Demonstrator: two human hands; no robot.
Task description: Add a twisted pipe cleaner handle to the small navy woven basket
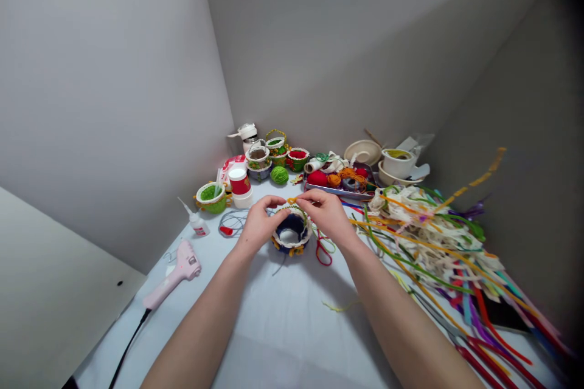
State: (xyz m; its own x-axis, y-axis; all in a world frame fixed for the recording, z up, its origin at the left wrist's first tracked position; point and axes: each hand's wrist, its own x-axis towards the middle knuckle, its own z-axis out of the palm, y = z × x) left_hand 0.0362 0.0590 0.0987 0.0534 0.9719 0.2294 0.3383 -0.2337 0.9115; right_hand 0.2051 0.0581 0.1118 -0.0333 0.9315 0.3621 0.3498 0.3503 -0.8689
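Note:
My left hand (264,222) and my right hand (325,213) meet above a small round basket, both with fingers pinched. Between their fingertips is a small yellow-orange looped piece (291,200), too small to tell whether it is yarn or pipe cleaner. Just below, the basket (292,249) stands upright on the table, dark blue inside with a whitish braided rim and yellow bits around its outside. My fingers partly cover its far rim. A red looped cord (324,253) lies to the right of the basket.
Left: pink glue gun (176,276), glue bottle (198,225), green basket (212,197), red-and-white jar (239,185). Behind: small baskets (259,161), green yarn ball (279,175), tray (340,192) of yarn. Right: heaped pipe cleaners and cords (424,225), red-handled scissors (483,355). Walls enclose the table.

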